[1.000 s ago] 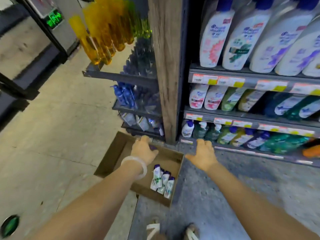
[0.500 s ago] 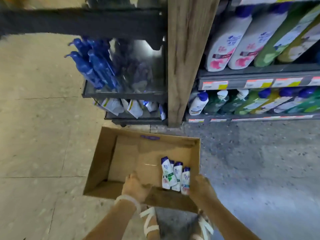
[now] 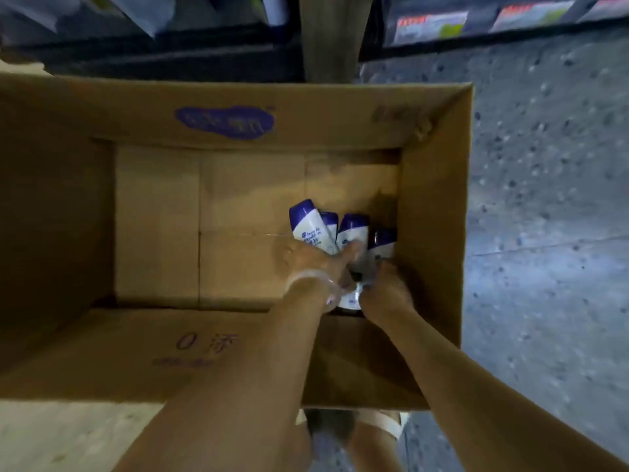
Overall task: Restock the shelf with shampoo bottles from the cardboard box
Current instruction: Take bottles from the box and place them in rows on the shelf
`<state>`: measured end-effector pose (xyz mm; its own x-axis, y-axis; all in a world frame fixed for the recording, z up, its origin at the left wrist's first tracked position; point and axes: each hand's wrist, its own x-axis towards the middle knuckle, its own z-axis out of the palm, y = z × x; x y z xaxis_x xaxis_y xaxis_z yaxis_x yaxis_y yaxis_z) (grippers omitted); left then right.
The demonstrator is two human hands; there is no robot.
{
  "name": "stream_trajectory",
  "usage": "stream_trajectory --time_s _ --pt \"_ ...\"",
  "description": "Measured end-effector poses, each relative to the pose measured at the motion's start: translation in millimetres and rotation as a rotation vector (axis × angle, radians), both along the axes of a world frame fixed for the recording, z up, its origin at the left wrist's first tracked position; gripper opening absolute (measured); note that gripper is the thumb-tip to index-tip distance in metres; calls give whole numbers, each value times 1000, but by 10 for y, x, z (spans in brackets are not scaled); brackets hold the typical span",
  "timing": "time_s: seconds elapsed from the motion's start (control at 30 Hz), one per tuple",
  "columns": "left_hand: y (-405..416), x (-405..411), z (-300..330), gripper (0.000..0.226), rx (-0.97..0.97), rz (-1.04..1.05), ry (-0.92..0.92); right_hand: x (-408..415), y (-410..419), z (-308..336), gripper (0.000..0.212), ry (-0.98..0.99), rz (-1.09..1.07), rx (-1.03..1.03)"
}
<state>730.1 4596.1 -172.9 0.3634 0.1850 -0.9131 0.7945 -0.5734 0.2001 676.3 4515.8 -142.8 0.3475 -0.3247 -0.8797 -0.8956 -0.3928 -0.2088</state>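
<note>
An open cardboard box lies on the floor below me. Several white shampoo bottles with dark blue caps lie in its right part, caps pointing away from me. Both of my hands are down inside the box on the bottles. My left hand, with a pale bangle on the wrist, lies over the left bottles. My right hand lies over the rightmost bottle. The image is blurred, so the fingers' hold on the bottles is unclear. The shelf's bottom edge shows at the top.
A wooden post stands just beyond the box. Price labels line the lowest shelf rail at top right. Grey speckled floor lies to the right. My sandalled feet are at the box's near edge.
I have bent down much closer to the box. Both hands moved from its near edge down inside onto the bottles.
</note>
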Motion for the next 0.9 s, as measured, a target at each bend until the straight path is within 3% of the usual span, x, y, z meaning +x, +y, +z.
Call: stream_trajectory --time_s 0.07,0.1,0.2,0.33,0.53,0.8,0.9 --pt "-50 32 -140 107 3 25 42 1 7 -215 51 13 -9 -15" --pt "-46 36 -177 97 -7 44 24 -9 28 -306 52 12 -23 -13" --pt "87 -26 -270 29 -20 132 -43 -69 90 -495 55 19 -82 -30" --pt "468 2 -217 55 60 176 -228 -72 201 -586 51 45 -84 -112" --pt "936 88 -222 48 113 115 -171 15 488 -687 82 91 86 -298" --pt "1010 78 -296 50 57 130 -249 192 610 -915 81 -8 -38 -290" --pt "1011 94 -263 52 36 133 -319 219 567 -898 80 -63 -188 -190"
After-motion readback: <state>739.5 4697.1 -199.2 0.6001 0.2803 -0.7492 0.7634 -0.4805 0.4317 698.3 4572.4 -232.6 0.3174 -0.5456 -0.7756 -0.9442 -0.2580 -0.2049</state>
